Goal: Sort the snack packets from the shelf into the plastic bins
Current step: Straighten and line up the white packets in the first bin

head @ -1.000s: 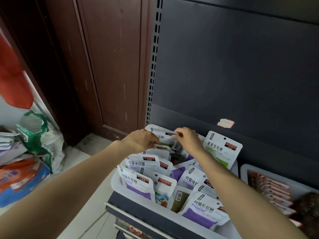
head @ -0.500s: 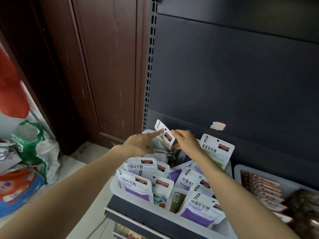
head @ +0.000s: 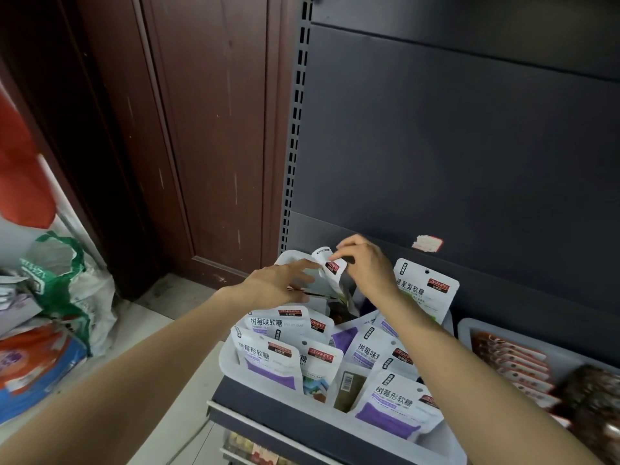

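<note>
A white plastic bin (head: 231, 367) on the dark shelf holds several white snack packets with purple or green print. My right hand (head: 367, 268) pinches the top of one white packet (head: 330, 268) and holds it upright above the bin's far end. My left hand (head: 278, 283) reaches in beside it with fingers stretched out, its fingertips touching the packet's left edge. A green-print packet (head: 424, 290) leans against the shelf's back panel just right of my right hand.
A second bin (head: 468, 325) to the right carries red-orange packets and a dark bag (head: 590, 394). The dark back panel (head: 469, 146) rises behind the bins, with a brown wooden door (head: 208, 129) left of it. Bags (head: 63, 290) pile up on the floor at left.
My right hand has lifted the white packet out of the bin's far end and stood it upright. My left hand went from resting on the packets to reaching toward the raised one.
</note>
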Demonstrator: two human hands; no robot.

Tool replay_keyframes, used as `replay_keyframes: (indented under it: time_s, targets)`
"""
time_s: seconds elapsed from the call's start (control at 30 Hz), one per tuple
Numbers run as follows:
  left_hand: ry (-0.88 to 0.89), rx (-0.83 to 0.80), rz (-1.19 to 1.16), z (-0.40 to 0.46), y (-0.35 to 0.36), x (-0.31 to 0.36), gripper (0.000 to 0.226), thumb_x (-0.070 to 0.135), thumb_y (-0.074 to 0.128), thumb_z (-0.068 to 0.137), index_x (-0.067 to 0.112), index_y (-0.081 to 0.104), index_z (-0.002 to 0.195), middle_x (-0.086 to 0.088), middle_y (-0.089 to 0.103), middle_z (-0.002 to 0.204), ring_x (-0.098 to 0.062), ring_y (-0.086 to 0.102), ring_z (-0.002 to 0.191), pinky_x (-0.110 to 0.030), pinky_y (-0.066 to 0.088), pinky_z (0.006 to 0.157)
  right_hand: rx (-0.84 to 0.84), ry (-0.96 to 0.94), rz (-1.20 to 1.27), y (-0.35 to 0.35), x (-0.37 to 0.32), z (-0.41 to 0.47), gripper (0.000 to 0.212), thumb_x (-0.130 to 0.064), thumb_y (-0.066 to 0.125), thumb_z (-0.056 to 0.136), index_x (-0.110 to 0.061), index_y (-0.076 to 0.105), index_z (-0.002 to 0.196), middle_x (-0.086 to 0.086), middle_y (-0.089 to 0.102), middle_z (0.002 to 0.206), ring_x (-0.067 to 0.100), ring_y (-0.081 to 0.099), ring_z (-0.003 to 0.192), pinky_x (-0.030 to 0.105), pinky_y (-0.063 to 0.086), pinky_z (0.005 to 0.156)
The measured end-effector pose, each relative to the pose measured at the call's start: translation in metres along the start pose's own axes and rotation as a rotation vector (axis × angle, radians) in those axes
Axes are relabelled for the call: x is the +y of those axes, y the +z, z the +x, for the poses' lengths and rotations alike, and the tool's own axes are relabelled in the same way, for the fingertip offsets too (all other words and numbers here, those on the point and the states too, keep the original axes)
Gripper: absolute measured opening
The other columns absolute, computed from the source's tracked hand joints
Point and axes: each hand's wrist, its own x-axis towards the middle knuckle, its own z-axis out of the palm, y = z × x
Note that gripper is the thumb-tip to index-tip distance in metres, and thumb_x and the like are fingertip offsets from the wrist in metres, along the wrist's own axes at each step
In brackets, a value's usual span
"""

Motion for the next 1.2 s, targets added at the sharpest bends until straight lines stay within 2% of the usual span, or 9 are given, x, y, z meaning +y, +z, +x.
replay_keyframes:
  time_s: [0.13, 0.2, 0.27, 0.37, 0.47, 0.67, 0.87, 1.03, 1.2]
  targets:
    - [-0.040, -0.036, 0.114, 0.003, -0.004, 0.010, 0.030, 0.022, 0.057, 0.092, 0.034, 0.060, 0.119, 0.011, 0.061, 0.121, -0.013, 0.055, 0.113, -0.034, 0.044, 0.098, -0.107, -0.144, -0.077, -0.014, 0.000, -0.005, 0.018, 0.008, 0.053, 0.085, -0.003, 0.065, 0.093, 0.003, 0.062, 0.124, 0.021, 0.054, 0.119, 0.032, 0.044, 0.093]
    - [-0.066, -0.019, 0.153, 0.005, -0.003, 0.014, 0.025, 0.019, 0.054, 0.094, 0.034, 0.065, 0.111, 0.008, 0.064, 0.116, -0.018, 0.058, 0.108, -0.038, 0.047, 0.095, -0.142, -0.129, -0.120, -0.023, 0.005, -0.010, 0.013, -0.001, 0.053, 0.089, -0.013, 0.048, 0.084, 0.000, 0.068, 0.111, 0.025, 0.064, 0.101, 0.037, 0.051, 0.077]
    - [-0.087, -0.004, 0.177, 0.005, -0.003, 0.016, 0.024, 0.020, 0.052, 0.095, 0.034, 0.066, 0.109, 0.007, 0.064, 0.115, -0.018, 0.058, 0.105, -0.039, 0.048, 0.094, -0.150, -0.098, -0.188, -0.031, 0.011, -0.014, 0.019, -0.010, 0.053, 0.092, -0.021, 0.039, 0.084, 0.000, 0.071, 0.095, 0.026, 0.066, 0.085, 0.032, 0.046, 0.064]
    - [-0.115, 0.014, 0.186, 0.004, -0.001, 0.019, 0.026, 0.021, 0.051, 0.096, 0.036, 0.065, 0.111, 0.007, 0.063, 0.117, -0.019, 0.059, 0.106, -0.038, 0.048, 0.095, -0.054, -0.099, -0.250, -0.043, 0.010, -0.021, 0.002, -0.018, 0.059, 0.090, -0.018, 0.060, 0.092, 0.001, 0.072, 0.088, 0.023, 0.065, 0.084, 0.024, 0.034, 0.069]
    - [-0.138, 0.023, 0.219, 0.000, -0.001, 0.024, 0.026, 0.023, 0.048, 0.097, 0.036, 0.064, 0.114, 0.004, 0.062, 0.121, -0.020, 0.058, 0.107, -0.037, 0.047, 0.095, 0.068, -0.115, -0.242, -0.045, 0.005, -0.026, 0.006, -0.021, 0.063, 0.089, -0.020, 0.069, 0.088, -0.002, 0.073, 0.086, 0.020, 0.067, 0.084, 0.025, 0.034, 0.071]
    - [-0.148, 0.056, 0.333, -0.005, 0.002, 0.029, 0.031, 0.022, 0.040, 0.100, 0.034, 0.058, 0.122, -0.003, 0.057, 0.124, -0.024, 0.057, 0.108, -0.034, 0.045, 0.087, 0.116, 0.006, -0.386, -0.049, 0.001, -0.032, 0.013, -0.012, 0.055, 0.092, -0.015, 0.066, 0.087, 0.000, 0.061, 0.083, 0.024, 0.062, 0.087, 0.032, 0.033, 0.073]
    - [-0.182, 0.140, 0.377, -0.002, -0.002, 0.030, 0.028, 0.021, 0.041, 0.100, 0.029, 0.061, 0.118, -0.007, 0.060, 0.119, -0.029, 0.059, 0.106, -0.035, 0.045, 0.085, -0.045, 0.085, -0.251, -0.043, -0.002, -0.038, 0.017, -0.005, 0.050, 0.090, -0.011, 0.065, 0.084, 0.000, 0.064, 0.084, 0.028, 0.062, 0.086, 0.029, 0.038, 0.059]
    - [-0.140, 0.252, 0.341, 0.010, -0.002, 0.025, 0.026, 0.024, 0.044, 0.099, 0.030, 0.064, 0.116, 0.000, 0.066, 0.115, -0.025, 0.062, 0.103, -0.035, 0.047, 0.084, 0.111, 0.125, -0.365, -0.033, -0.006, -0.035, 0.016, -0.005, 0.050, 0.092, -0.012, 0.063, 0.087, 0.006, 0.064, 0.093, 0.028, 0.062, 0.088, 0.035, 0.046, 0.063]
    - [-0.128, 0.416, 0.247, 0.034, -0.010, 0.024, 0.024, 0.022, 0.050, 0.097, 0.033, 0.069, 0.107, 0.001, 0.069, 0.107, -0.025, 0.063, 0.099, -0.031, 0.048, 0.078, 0.236, 0.136, -0.471, -0.033, -0.003, -0.024, 0.016, -0.005, 0.051, 0.094, -0.011, 0.065, 0.094, 0.007, 0.063, 0.095, 0.026, 0.061, 0.090, 0.029, 0.034, 0.055]
